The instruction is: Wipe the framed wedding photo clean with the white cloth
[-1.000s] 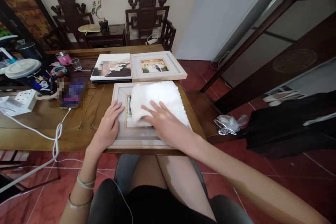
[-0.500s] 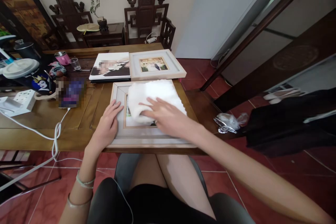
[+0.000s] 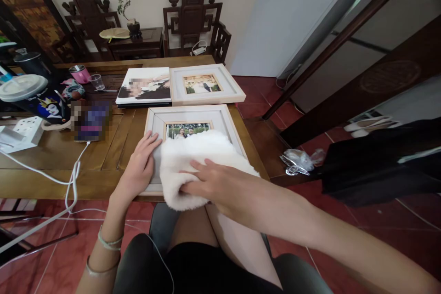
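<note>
Seen from the head camera, the right hand (image 3: pixel 210 183) presses a white fluffy cloth (image 3: pixel 193 165) flat-palmed, grip open, onto the near half of the picture frame (image 3: pixel 191 115) lying at the worktop's (image 3: pixel 51 165) near edge. The left hand (image 3: pixel 139 167) rests open on the frame's left border, steadying it. Wiping well likely means even pressure, overlapping strokes, and the frame pinned so it cannot slide off the edge.
</note>
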`<state>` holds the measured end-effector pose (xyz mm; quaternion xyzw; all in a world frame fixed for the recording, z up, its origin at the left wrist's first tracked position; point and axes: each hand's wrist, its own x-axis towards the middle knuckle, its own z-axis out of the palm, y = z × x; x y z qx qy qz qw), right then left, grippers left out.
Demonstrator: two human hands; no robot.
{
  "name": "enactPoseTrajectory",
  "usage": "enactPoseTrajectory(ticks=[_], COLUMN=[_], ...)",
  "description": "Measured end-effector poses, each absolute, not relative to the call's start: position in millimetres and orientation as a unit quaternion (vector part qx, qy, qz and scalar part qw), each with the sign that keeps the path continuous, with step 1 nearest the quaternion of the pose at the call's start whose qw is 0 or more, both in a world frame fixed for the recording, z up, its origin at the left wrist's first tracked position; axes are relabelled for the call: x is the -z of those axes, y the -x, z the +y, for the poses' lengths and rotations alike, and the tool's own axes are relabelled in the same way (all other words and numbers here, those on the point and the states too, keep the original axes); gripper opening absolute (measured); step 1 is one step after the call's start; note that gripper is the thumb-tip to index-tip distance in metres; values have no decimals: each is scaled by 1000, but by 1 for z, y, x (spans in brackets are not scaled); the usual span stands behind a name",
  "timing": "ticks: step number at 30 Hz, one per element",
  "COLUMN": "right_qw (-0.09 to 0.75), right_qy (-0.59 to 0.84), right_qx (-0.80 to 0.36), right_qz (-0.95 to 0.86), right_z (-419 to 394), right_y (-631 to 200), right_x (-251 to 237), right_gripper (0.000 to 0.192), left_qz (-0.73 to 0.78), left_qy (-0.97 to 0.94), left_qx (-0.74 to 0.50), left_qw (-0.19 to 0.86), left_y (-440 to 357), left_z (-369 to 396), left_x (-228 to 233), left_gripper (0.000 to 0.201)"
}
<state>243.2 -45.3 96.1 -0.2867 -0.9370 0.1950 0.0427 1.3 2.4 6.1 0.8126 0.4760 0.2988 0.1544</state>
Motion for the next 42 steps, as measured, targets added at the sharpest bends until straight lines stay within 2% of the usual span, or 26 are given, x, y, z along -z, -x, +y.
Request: enactPoseTrajectory(ticks=[3, 6, 9, 11, 15, 17, 22, 24, 27, 30, 35, 38, 42], right_qw=[115, 160, 161, 131, 38, 18, 6, 7, 53, 95, 109, 71, 24], right_qy=[317, 387, 414, 426, 435, 437, 413, 380, 350, 367, 453, 465, 437], right_qx=[-199, -84, 55, 100, 84, 70, 17, -32, -80, -31, 59, 54, 37], right_qz=[-920, -904, -894, -890, -896, -897, -911, -925, -932, -925, -883, -881, -898], right_z=[-45, -21, 9, 24, 31, 23, -21, -37, -41, -17, 39, 45, 16], right_y=[-254, -263, -267, -267, -259, -252, -242, -243, -251, -259, -261, -253, -246], right_x=[-108, -103, -86, -73, -53, -49, -61, -68, -71, -62, -46, -42, -51], right_gripper=[66, 72, 77, 74, 70, 68, 57, 59, 66, 76, 75, 75, 67], left_qz=[469, 468, 477, 482, 482, 479, 481, 479, 478, 478, 478, 479, 480], left_qy=[-811, -813, -812, -811, -810, -812, -812, -813, -814, -814, -817, -816, -813], left_qx=[-309, -311, -297, -291, -294, -296, -293, -293, -296, -295, -287, -289, -293], left_qw=[164, 157, 154, 158, 157, 154, 154, 153, 149, 147, 148, 148, 152], left_y=[-2, -2, -2, -3, -3, -3, -3, -3, -3, -3, -3, -3, -3], left_z=[3, 2, 0, -1, -1, 0, 1, 2, 2, 1, 1, 1, 1], left_x=[-6, -7, -10, -11, -12, -11, -9, -9, -8, -9, -10, -11, -10], left_gripper=[44, 45, 45, 44, 44, 43, 43, 43, 43, 45, 46, 45, 45])
